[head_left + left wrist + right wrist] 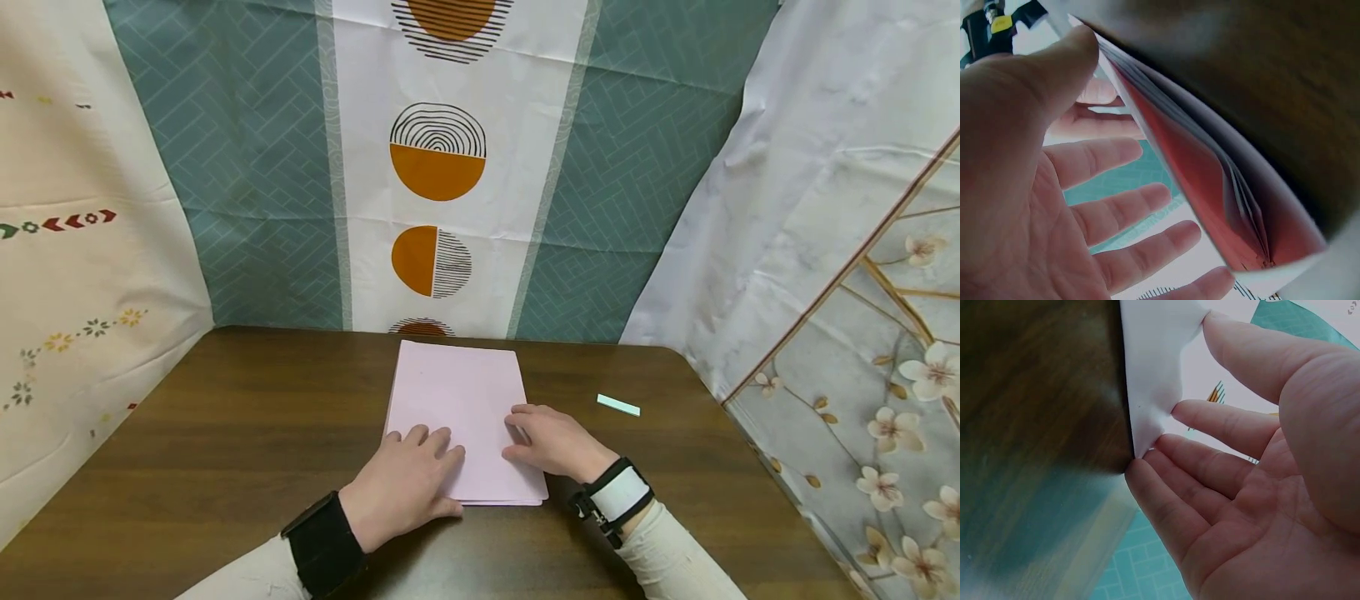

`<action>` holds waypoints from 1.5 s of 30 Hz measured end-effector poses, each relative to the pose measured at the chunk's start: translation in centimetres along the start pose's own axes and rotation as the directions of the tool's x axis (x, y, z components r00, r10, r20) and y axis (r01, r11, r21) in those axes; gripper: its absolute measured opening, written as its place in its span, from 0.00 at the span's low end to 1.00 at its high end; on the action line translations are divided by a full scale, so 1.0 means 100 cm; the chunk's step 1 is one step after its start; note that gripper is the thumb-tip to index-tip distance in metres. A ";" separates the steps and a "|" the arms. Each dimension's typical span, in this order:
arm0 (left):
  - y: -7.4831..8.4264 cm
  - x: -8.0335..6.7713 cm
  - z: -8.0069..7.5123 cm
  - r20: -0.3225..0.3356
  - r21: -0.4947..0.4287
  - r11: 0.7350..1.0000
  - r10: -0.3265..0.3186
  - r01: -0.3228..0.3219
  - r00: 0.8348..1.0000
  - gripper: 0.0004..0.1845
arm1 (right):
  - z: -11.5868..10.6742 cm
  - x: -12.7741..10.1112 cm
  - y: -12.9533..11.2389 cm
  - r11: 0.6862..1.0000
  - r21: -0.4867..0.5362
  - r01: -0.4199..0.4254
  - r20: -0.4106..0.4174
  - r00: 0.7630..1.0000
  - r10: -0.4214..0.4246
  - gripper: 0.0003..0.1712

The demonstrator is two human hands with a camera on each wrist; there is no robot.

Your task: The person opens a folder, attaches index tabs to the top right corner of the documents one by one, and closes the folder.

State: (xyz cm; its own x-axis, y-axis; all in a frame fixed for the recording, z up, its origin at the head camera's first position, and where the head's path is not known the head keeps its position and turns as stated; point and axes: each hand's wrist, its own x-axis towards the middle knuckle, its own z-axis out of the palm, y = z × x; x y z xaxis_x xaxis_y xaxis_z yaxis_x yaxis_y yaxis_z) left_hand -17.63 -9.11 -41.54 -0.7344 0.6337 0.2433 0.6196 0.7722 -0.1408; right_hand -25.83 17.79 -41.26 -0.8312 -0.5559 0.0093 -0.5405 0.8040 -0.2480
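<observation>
A stack of pale pink paper sheets [457,392] lies flat on the dark wooden table [225,417], near its middle. My left hand [405,487] rests on the stack's near left corner with its fingers straight. In the left wrist view the thumb [1072,50] lies against the stack's edge [1210,187], where several sheets show edge-on. My right hand [551,442] lies on the stack's right edge. The right wrist view shows its fingertips [1175,412] touching the paper's edge [1154,356], fingers loosely extended.
A small pale green stick [618,406] lies on the table to the right of the paper. Patterned cloth hangs behind and on both sides: teal and white at the back [442,167], cream at left, floral at right [885,375].
</observation>
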 end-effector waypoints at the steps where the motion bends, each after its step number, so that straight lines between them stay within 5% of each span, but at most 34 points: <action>1: 0.001 0.000 0.001 -0.010 0.015 1.000 0.005 -0.005 1.000 0.37 | 0.000 0.000 0.000 1.000 0.000 0.003 -0.002 1.000 -0.003 0.26; 20: 0.003 -0.001 0.004 -0.025 0.068 0.997 0.039 -0.037 0.999 0.31 | 0.000 -0.004 0.000 1.000 0.015 0.012 0.009 1.000 -0.013 0.26; 27: -0.002 0.001 0.001 0.027 0.046 0.995 0.089 -0.090 0.996 0.27 | -0.001 -0.003 0.003 0.999 0.044 -0.012 0.017 1.000 0.012 0.25; 34: 0.006 0.003 0.003 -0.016 0.108 0.985 0.138 -0.136 0.990 0.19 | -0.003 -0.003 0.002 0.999 0.041 -0.020 0.008 1.000 0.020 0.23; 45: 0.020 0.005 0.010 -0.017 0.227 0.958 0.184 -0.176 0.983 0.30 | -0.002 -0.002 0.002 1.000 0.027 0.000 0.007 1.000 0.000 0.19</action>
State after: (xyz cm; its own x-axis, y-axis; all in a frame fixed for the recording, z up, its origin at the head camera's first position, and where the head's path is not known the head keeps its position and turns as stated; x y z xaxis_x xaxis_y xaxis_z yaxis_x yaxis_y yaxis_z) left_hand -17.03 -7.19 -42.68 -0.6028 0.7642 0.2294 0.6597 0.6391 -0.3955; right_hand -25.81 18.07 -41.08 -0.8302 -0.5574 0.0027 -0.5367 0.7979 -0.2743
